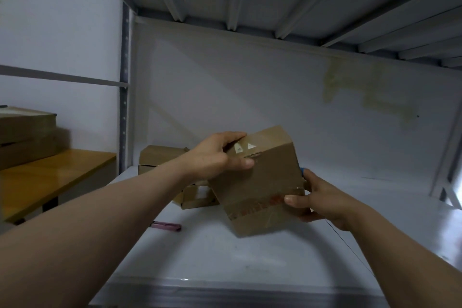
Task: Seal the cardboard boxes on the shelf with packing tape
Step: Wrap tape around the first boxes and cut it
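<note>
Both grips hold box [260, 182] (pink cutter [166, 226] lies nearby).

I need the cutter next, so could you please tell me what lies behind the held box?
More boxes behind the box; a blue item peeks out, mostly covered.

In front of me is a white metal shelf [250, 257], its flat board smooth and faintly scuffed, with a grey front lip along the near edge. Directly on it, towards the back left, lie several small brown cardboard boxes [162, 155] bunched together, partly hidden behind my arm. Nearer to me, on the left part of the board, a slim pink utility knife [166, 226] lies flat, well apart from those boxes. The right part of the board shines under the light.
</note>
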The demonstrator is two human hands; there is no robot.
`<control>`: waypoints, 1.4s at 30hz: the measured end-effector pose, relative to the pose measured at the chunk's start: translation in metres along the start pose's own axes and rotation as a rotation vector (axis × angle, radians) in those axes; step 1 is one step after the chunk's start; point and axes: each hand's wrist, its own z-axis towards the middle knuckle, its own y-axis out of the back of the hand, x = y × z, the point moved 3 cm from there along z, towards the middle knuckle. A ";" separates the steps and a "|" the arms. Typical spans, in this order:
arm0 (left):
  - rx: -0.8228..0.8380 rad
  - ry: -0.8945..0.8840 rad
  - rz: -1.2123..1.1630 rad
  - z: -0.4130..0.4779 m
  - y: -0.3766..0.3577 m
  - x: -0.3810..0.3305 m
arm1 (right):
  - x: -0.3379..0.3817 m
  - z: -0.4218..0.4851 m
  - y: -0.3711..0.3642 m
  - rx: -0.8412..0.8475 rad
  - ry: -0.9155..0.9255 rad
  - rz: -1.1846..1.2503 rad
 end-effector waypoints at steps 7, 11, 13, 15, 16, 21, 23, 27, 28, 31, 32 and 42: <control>-0.102 0.147 -0.121 -0.005 0.010 0.022 | 0.026 -0.008 0.005 -0.042 0.054 0.173; -0.123 0.238 -0.231 -0.008 0.008 0.035 | 0.040 -0.008 0.008 -0.090 0.084 0.186; -0.134 0.292 -0.293 -0.009 0.008 0.039 | 0.042 -0.007 0.008 -0.110 0.078 0.167; -0.124 0.336 -0.323 -0.008 0.010 0.045 | 0.043 -0.007 0.007 -0.118 0.092 0.174; -0.098 0.360 -0.317 -0.009 0.010 0.046 | 0.043 -0.007 0.007 -0.121 0.108 0.182; 0.005 0.343 -0.148 -0.005 0.007 0.049 | 0.045 -0.008 0.004 -0.139 0.165 0.071; 0.013 0.313 -0.160 -0.003 0.004 0.047 | 0.048 -0.005 -0.001 -0.138 0.182 -0.044; 0.034 0.294 -0.064 -0.005 0.001 0.047 | 0.049 -0.003 -0.007 -0.150 0.229 -0.208; 0.019 0.295 -0.064 -0.006 0.003 0.048 | 0.047 -0.001 -0.008 -0.150 0.228 -0.222; -0.021 0.294 -0.060 -0.010 0.006 0.056 | 0.042 0.003 -0.014 -0.140 0.229 -0.229; -0.033 0.296 -0.053 -0.011 0.006 0.058 | 0.042 0.004 -0.017 -0.149 0.228 -0.241; -0.161 0.550 0.109 -0.034 0.033 0.108 | 0.029 0.019 -0.023 -0.051 0.110 -0.272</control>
